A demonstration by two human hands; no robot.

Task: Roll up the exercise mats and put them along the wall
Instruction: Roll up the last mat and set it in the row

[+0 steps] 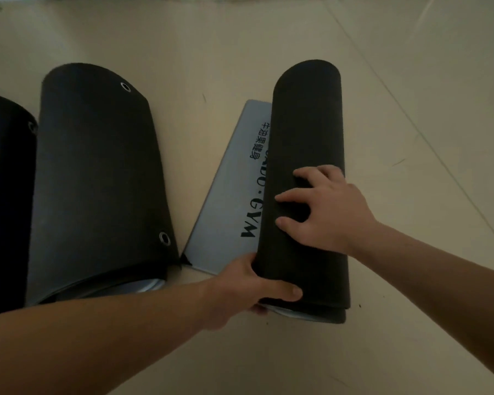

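A beige floor (183, 38) carries two rolled mats (97, 181). The left hand (248, 289) grips a third roll (305, 124); the right hand (325, 209) presses it, fingers spread

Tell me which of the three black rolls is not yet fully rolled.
The rightmost roll, held by the left hand and right hand: its grey printed end lies flat on the floor. The middle roll and leftmost roll show no loose end.
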